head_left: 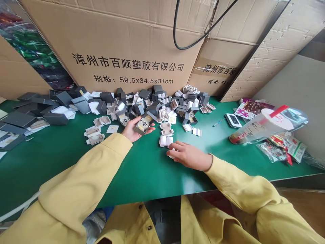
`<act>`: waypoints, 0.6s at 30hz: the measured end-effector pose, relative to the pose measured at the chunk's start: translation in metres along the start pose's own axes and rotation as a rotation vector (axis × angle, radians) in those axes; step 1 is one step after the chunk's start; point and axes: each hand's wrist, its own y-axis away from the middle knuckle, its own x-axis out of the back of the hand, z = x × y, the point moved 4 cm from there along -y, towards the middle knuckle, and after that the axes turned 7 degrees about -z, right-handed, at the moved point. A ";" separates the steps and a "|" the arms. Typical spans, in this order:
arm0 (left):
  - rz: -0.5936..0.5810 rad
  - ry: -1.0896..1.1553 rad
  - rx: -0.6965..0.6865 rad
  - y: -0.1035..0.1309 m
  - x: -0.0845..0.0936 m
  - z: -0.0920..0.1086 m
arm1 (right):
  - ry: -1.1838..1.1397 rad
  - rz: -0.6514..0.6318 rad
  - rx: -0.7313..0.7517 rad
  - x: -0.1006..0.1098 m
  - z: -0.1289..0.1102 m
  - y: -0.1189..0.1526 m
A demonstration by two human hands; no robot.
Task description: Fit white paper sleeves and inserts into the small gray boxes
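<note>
Cupping a small gray box in my left hand, grip clamped, beside the box pile; right hand pins a white insert, fingers together.

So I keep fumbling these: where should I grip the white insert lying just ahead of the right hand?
Probably pinch the white insert across its two short ends, coming from above. It lies flat on the green table, apart from the pile, just ahead of the right hand.

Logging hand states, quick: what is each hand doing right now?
Left hand: closed around a small grey box.
Right hand: palm down on the green table, fingers over a small white insert; grip cannot be told.
</note>
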 end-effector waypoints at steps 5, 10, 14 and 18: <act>-0.009 -0.022 0.019 -0.002 0.000 -0.002 | -0.102 -0.138 0.077 0.001 0.011 -0.012; 0.001 -0.006 0.013 -0.001 0.001 -0.004 | -0.315 -0.247 0.079 0.003 0.027 -0.023; 0.017 0.018 0.011 -0.001 0.002 -0.004 | -0.357 -0.260 0.140 0.006 0.032 -0.023; 0.011 0.035 0.017 0.000 0.001 -0.005 | -0.241 -0.301 0.079 0.010 0.028 -0.019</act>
